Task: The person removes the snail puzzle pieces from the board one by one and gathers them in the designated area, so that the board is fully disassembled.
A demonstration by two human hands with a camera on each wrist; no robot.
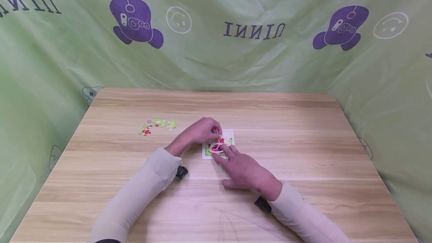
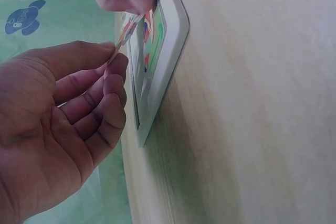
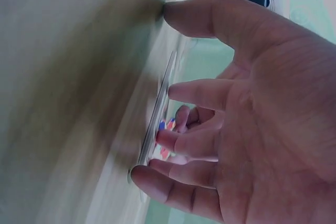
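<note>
A small jigsaw puzzle board (image 1: 204, 156) with a white border lies on the wooden table, its picture partly filled in green, red and blue. My left hand (image 1: 203, 130) is over its upper left part. Between thumb and index finger it pinches a thin puzzle piece (image 2: 124, 37), seen nearly edge-on in the left wrist view. Its other fingers curl loosely below. My right hand (image 1: 244, 170) comes in from the lower right with fingers spread. Its fingertips (image 3: 160, 136) rest at the board, and the thumb reaches down to the table beside it. Both hands hide parts of the picture.
Several loose puzzle pieces (image 1: 163, 123), mostly green with some red, lie on the table (image 1: 287, 123) left of the board. A green curtain (image 1: 216, 63) with purple prints hangs behind the table's far edge and along both sides.
</note>
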